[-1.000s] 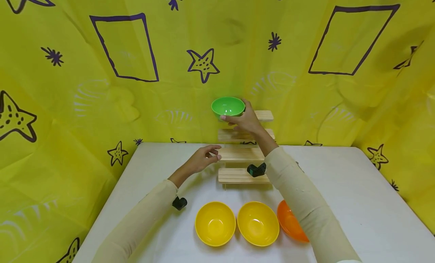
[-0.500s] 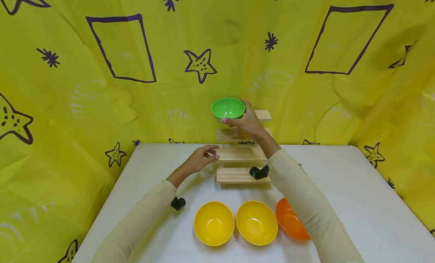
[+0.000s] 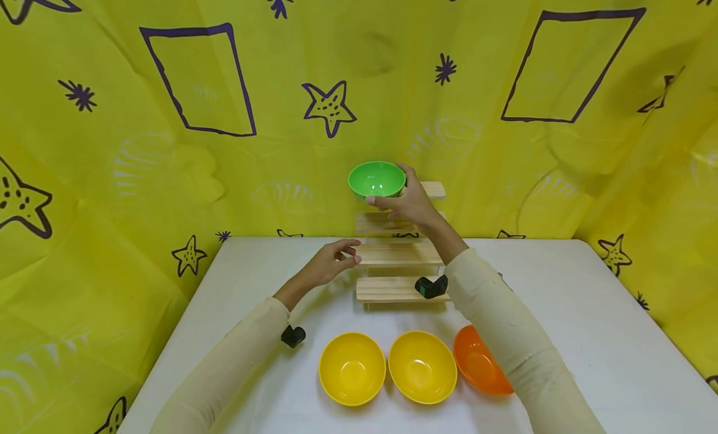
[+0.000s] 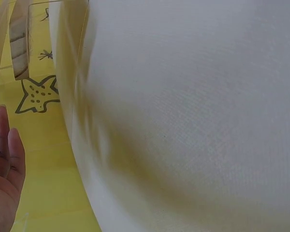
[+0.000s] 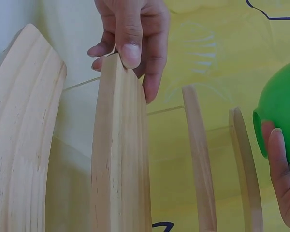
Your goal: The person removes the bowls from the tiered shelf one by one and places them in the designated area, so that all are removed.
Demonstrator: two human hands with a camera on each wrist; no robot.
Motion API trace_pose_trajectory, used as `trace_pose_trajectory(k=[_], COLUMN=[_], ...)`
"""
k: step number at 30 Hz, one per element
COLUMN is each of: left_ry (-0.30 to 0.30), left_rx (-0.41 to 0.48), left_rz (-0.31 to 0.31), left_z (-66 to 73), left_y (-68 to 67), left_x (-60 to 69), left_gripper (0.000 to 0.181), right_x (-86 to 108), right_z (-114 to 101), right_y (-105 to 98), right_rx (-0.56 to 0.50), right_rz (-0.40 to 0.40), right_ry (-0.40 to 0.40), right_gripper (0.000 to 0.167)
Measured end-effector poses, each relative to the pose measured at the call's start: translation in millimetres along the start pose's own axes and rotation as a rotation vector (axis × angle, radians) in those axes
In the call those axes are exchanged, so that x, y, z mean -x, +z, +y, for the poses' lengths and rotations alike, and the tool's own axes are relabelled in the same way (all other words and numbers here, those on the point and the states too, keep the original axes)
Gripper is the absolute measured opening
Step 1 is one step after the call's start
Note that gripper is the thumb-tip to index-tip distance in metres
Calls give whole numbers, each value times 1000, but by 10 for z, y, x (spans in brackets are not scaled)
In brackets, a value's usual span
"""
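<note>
My right hand holds a green bowl upright at the left part of the top board of a wooden tiered stand, thumb on its near side. In the right wrist view, the bowl shows its foot close to the top board; whether they touch, I cannot tell. With thumb and fingers, my left hand grips the left end of a lower board. That grip shows in the right wrist view, the left hand around the board's end.
Two yellow bowls and an orange bowl stand in a row in front of the stand, the orange one partly behind my right sleeve. A yellow patterned sheet hangs behind and beside the white table.
Both hands keep their grips, and the green bowl stays almost in place. The whole head view has shifted slightly, and the right forearm has swung a little to the right.
</note>
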State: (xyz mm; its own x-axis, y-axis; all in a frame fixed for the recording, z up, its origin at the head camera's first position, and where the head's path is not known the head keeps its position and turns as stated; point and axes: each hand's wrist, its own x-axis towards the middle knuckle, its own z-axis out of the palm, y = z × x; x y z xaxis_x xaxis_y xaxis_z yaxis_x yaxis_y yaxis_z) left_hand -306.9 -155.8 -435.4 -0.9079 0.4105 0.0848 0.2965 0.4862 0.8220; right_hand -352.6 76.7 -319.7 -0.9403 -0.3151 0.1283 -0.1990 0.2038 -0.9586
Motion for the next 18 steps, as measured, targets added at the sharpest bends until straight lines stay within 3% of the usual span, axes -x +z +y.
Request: trace_pose_trajectory(k=[18], left_ry=[1], left_rx=[1], left_rz=[-9], left_z=[16], left_y=[-11], left_x=[3], left_gripper=[49], right_x=[187], right_z=[64], right_y=[-159], right_rx=[15], right_rz=[-33], right_ry=[-55], right_gripper=[102])
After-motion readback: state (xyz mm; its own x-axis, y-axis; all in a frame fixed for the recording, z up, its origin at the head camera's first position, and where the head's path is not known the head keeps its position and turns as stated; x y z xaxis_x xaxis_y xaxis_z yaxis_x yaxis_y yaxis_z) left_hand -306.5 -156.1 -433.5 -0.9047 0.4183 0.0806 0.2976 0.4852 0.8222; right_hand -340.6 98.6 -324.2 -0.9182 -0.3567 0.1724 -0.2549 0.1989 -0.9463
